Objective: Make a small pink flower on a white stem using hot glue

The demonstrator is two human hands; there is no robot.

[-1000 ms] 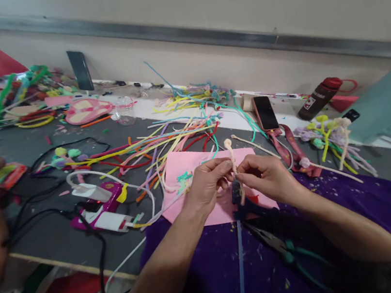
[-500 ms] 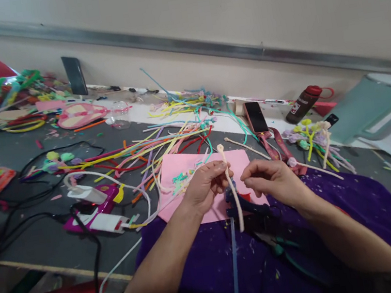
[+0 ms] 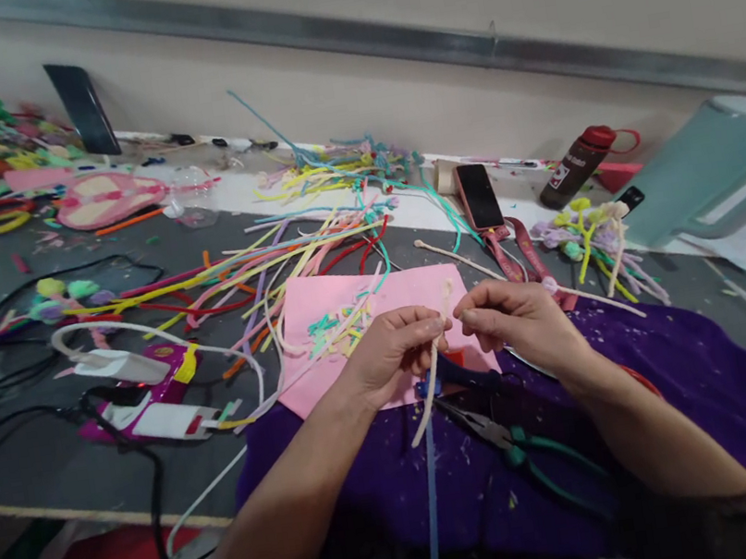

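My left hand point(image 3: 401, 350) pinches a cream pipe cleaner point(image 3: 428, 407) between thumb and fingers. Its small looped end points up above the fingertips, while the long tail slants down to the left. Close beside it, my right hand point(image 3: 526, 322) has thumb and fingertips pressed together; whether anything is between them I cannot make out. Below both hands lies a dark blue-handled tool point(image 3: 471, 375), partly hidden. Green-handled long-nose pliers point(image 3: 501, 436) rest on the purple cloth point(image 3: 374, 475). Behind the left hand, a pink sheet point(image 3: 307, 303) carries short green and yellow clippings point(image 3: 338, 329).
Many coloured pipe cleaners point(image 3: 253, 274) spread across the grey table. A purple power strip point(image 3: 152, 396) with cables sits left. Toward the wall are a phone point(image 3: 478, 196), a dark bottle point(image 3: 577, 167) and a fuzzy flower bundle point(image 3: 581, 239). A teal container point(image 3: 714, 172) stands right.
My right hand has come in closer to the left fingertips. The pipe cleaner's tail has swung left. The pliers show more clearly, and the view has shifted right and down.
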